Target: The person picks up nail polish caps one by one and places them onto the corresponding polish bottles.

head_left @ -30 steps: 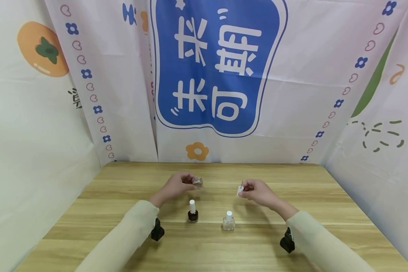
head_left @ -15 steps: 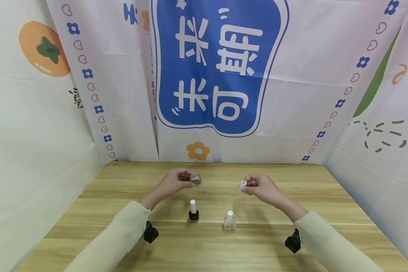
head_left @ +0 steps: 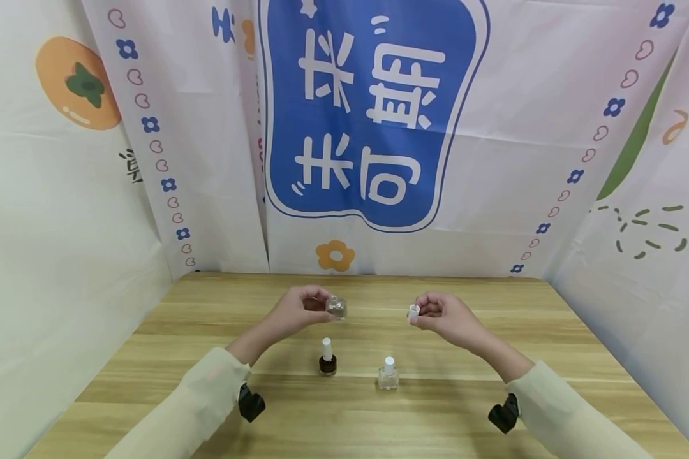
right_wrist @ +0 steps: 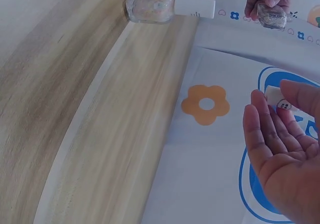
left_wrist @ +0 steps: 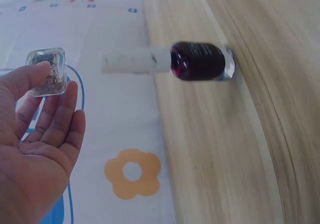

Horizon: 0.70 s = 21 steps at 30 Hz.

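Between its thumb and fingers my left hand point(head_left: 295, 312) holds a small square nail polish bottle point(head_left: 336, 308), uncapped, raised over the table. In the left wrist view, glitter shows through the clear glass of that bottle point(left_wrist: 51, 81). My right hand point(head_left: 450, 319) pinches a white nail polish cap point(head_left: 413, 311), apart from the bottle, its open end tipped up. Whether its brush is there is hard to see. Nearer me stand two capped bottles: a dark red nail polish point(head_left: 328, 364) with a tall white cap, and a clear nail polish point(head_left: 388, 378) with colourful flecks.
The wood-grain table point(head_left: 252, 414) carries the two standing bottles between my forearms. A printed white cloth point(head_left: 482, 210) hangs along the back edge, with more cloth at both sides. A black wrist camera point(head_left: 251, 403) sits under each cuff.
Both hands have risen a little, and the forearms have swung slightly outward. The cap has tilted in the right hand's pinch. The two standing bottles have stayed put.
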Tool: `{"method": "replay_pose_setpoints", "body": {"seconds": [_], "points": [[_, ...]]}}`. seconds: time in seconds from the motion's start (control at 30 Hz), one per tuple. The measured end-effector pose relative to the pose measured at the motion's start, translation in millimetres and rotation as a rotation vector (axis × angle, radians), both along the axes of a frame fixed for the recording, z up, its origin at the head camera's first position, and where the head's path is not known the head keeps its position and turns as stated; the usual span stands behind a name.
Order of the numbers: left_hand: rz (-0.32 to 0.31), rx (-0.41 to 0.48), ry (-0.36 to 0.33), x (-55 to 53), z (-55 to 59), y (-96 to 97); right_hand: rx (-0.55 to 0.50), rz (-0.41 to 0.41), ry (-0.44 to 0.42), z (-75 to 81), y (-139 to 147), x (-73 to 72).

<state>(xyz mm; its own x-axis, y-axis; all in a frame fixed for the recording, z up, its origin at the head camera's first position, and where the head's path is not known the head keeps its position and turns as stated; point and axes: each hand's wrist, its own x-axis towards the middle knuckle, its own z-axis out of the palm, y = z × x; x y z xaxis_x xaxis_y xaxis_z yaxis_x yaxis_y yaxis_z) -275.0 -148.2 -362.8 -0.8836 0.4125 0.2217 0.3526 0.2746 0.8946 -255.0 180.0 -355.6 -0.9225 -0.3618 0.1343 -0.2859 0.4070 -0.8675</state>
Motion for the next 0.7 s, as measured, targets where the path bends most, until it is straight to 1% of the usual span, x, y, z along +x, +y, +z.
{"method": "replay_pose_setpoints", "body": {"seconds": [0.2,0.4,0.53,0.7], "points": [[-0.052,0.009,0.011,11.5,4.7,7.1,-0.007,0.013,0.011,6.4,1,7.8],[-0.122,0.007,0.022,24.6,9.3,15.6,-0.02,0.051,0.03,12.3,1,15.1],[-0.151,0.014,0.016,32.4,7.3,22.0,-0.03,0.083,0.038,16.7,0,20.5],[-0.155,0.014,0.029,43.6,3.9,30.8,-0.04,0.118,0.043,19.6,-1,26.6]]}}
